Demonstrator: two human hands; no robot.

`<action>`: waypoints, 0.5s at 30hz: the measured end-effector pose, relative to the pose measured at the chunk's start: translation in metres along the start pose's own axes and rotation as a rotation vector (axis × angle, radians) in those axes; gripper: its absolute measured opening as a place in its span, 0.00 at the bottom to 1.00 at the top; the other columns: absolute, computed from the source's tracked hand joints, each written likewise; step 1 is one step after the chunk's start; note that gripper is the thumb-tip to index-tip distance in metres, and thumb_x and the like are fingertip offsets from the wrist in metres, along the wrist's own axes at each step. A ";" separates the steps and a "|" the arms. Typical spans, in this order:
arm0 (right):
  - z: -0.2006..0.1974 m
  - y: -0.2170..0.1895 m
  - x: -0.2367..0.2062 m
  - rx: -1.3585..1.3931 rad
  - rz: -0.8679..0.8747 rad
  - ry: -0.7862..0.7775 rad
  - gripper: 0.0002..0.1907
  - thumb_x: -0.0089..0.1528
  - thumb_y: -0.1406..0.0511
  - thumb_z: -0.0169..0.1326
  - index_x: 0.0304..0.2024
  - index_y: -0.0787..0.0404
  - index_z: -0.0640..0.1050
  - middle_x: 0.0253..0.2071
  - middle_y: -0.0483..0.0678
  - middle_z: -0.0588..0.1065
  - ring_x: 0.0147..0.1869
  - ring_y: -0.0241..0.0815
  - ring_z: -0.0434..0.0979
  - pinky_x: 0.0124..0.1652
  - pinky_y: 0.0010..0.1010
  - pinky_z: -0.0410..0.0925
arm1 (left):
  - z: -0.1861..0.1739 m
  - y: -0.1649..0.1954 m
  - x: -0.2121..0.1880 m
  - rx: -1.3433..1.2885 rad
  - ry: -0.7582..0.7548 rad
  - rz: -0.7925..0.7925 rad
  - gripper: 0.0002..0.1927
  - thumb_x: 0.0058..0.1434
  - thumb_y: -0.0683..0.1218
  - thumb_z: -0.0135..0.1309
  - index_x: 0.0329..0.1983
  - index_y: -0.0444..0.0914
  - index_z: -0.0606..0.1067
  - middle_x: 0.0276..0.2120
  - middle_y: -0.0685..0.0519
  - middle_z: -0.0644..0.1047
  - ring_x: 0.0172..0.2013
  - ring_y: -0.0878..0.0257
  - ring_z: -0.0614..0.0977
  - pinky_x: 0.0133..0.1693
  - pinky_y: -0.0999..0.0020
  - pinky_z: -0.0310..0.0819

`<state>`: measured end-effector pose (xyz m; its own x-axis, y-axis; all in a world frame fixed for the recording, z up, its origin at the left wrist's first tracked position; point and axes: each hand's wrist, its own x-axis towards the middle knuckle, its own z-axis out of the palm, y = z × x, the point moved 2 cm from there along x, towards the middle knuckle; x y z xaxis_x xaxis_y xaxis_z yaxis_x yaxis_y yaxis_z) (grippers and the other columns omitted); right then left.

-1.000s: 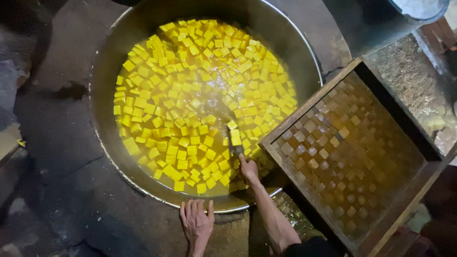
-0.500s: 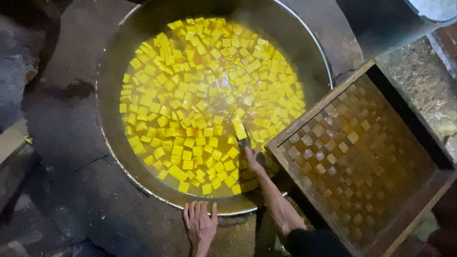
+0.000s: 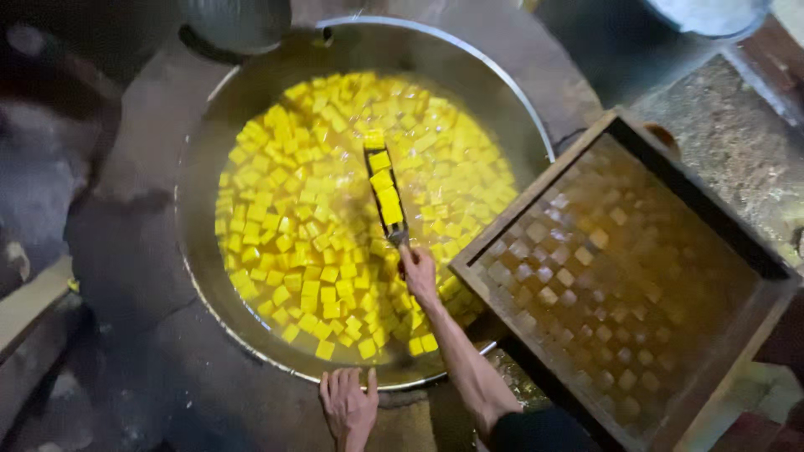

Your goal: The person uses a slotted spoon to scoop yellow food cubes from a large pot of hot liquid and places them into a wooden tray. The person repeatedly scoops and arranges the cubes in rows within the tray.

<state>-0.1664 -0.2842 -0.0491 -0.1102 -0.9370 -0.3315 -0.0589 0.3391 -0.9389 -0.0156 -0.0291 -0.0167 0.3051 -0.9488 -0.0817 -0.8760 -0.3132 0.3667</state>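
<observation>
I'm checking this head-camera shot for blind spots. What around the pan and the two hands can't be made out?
- Right hand: its grip on the flat tool is hidden by the hand's back.
- Left hand: wrist cut off by the bottom edge.
- Pan: bottom hidden by yellow cubes and cloudy liquid.
- Wooden tray: lower corner cut off; its brownish cubes dim and blurred.

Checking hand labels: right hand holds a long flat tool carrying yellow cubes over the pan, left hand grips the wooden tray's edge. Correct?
Not quite. The head view shows the left hand flat on the surface beside the pan rim, apart from the wooden tray. The right hand does hold the long flat tool carrying yellow cubes.
</observation>
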 end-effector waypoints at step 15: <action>-0.323 -0.041 -0.153 -0.278 -0.109 0.069 0.20 0.73 0.57 0.55 0.35 0.68 0.78 0.24 0.46 0.72 0.27 0.34 0.69 0.28 0.31 0.64 | -0.003 0.016 -0.034 0.076 0.008 0.047 0.18 0.61 0.59 0.55 0.43 0.43 0.81 0.45 0.50 0.81 0.54 0.55 0.78 0.72 0.55 0.56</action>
<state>-0.4677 -0.1271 0.0699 -0.1551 -0.9643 -0.2146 -0.3419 0.2562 -0.9041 -0.0387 -0.0021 -0.0057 0.2662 -0.9622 -0.0583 -0.9152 -0.2713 0.2981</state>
